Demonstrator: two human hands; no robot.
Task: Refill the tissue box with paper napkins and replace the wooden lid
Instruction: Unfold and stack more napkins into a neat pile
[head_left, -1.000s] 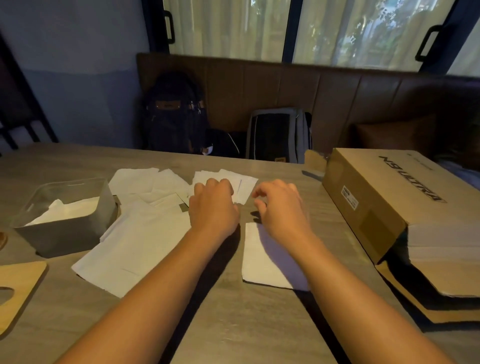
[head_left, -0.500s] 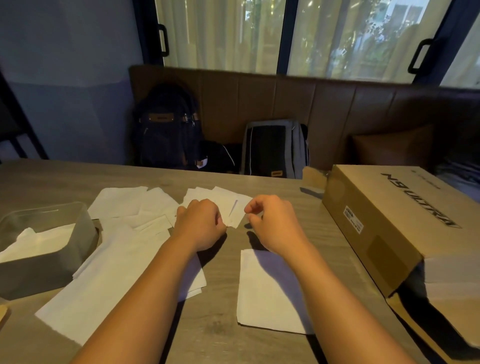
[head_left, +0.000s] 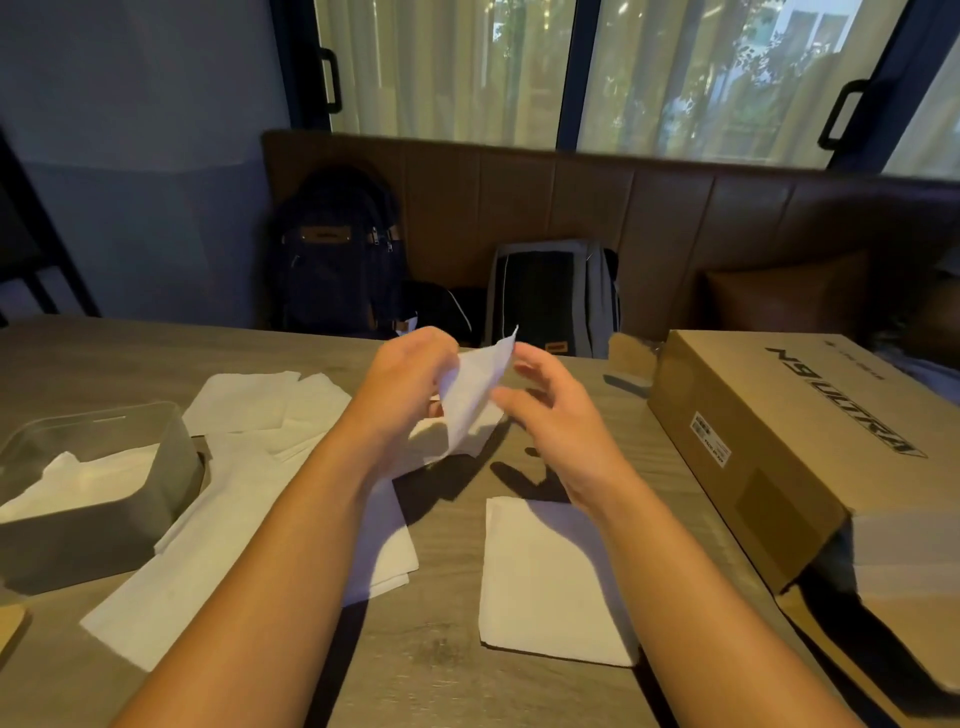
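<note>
Overhead, left hand (head_left: 402, 384) pinches thin, creased white napkin (head_left: 475, 395).

Dim interior. Daylight enters via curtained windows (head_left: 649, 73), upper frame. Hard hand shadows on worktop (head_left: 441, 649), centre. Wide-angle bowing at edges; slight softness.
</note>
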